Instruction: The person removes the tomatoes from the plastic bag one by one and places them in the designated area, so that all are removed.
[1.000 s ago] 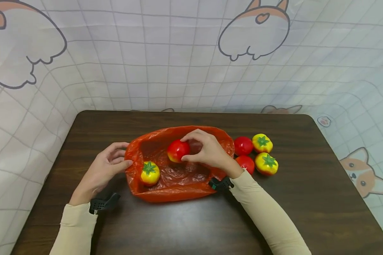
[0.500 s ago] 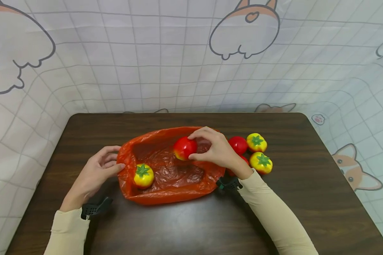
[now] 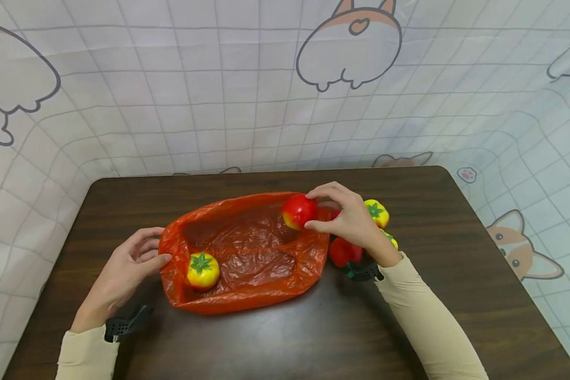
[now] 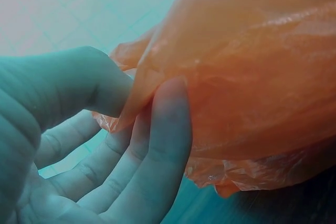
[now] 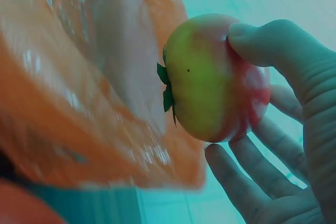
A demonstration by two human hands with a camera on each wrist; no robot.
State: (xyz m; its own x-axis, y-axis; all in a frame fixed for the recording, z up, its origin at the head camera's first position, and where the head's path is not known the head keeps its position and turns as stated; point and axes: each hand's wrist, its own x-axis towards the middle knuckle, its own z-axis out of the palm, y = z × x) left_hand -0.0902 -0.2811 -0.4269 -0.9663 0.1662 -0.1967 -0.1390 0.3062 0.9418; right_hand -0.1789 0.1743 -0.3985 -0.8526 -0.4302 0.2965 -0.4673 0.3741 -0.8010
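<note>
A red plastic bag (image 3: 247,301) stands with its mouth wide, and one yellow-topped tomato (image 3: 203,271) with a green star-shaped calyx lies inside at its left end. My left hand (image 3: 125,274) pinches the bag's left rim between thumb and fingers; the left wrist view shows the thin film (image 4: 142,93) folded between them. Over the bag's back right rim, my right hand (image 3: 349,216) holds a red-and-yellow tomato (image 3: 298,212) by thumb and fingertips. In the right wrist view this tomato (image 5: 210,77) has its green calyx turned toward the bag (image 5: 105,145).
Right of the bag, a red tomato (image 3: 345,252) and a yellow one (image 3: 376,212) sit on the dark wooden table (image 3: 247,348), with others partly hidden behind my right hand and wrist. A white gridded cloth (image 3: 237,95) with cartoon dogs hangs behind and beside the table.
My right hand has carried the tomato rightward from the bag's middle to over its right rim. My left hand has stayed at the left rim. The head view has shifted somewhat.
</note>
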